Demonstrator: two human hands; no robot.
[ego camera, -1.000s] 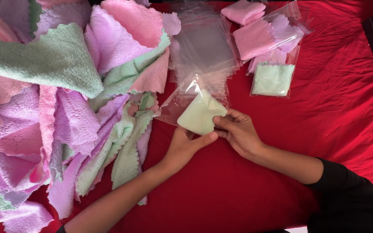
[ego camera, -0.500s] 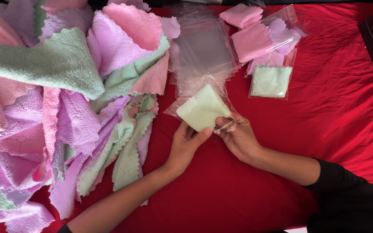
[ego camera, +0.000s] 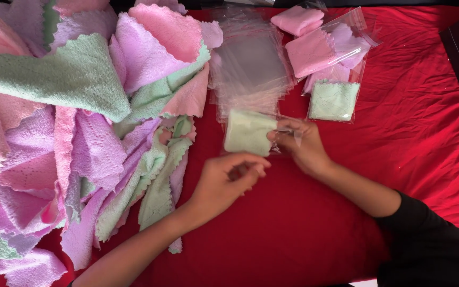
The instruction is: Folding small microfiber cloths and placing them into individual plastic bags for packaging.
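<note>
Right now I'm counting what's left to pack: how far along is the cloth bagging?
Done: a few bagged cloths lie at the top right. In hand: the right hand pinches the edge of a clear bag holding a folded green cloth; the left hand hovers just below it. Left: a big pile of loose cloths and a stack of empty bags.

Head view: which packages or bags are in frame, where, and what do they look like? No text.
Bagged green cloth: centre, in the right hand; square, pale green in clear plastic.
Empty clear bags: stacked behind it; flat, transparent.
Packed green cloth: right of the stack; square, clear bag.
Packed pink cloths: top right; pink and lilac squares in clear bags.
No labels, signs or screens visible.
</note>
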